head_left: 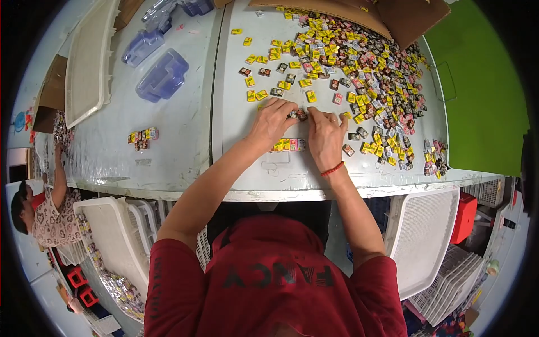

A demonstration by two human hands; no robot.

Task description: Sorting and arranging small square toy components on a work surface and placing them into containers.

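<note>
My left hand (272, 122) is closed at the fingertips on a small black box (292, 114). Against it sits a small dark red-brown box (302, 115), pinched from the other side by the fingers of my right hand (327, 133). Just below, between my wrists, a short row of small yellow and pink boxes (288, 145) lies on the white table (247, 168). A red bracelet circles my right wrist. Beyond my hands spreads a large heap of small yellow, black and pink boxes (365, 73), with loose ones scattered around its edges.
Blue translucent plastic trays (163, 76) lie on the left table, near a small block of boxes (143, 138). Open cardboard (412, 19) borders the heap at the back. A green surface (477, 90) is at the right. White crates (429, 241) stand below the table. Another person (53, 216) works far left.
</note>
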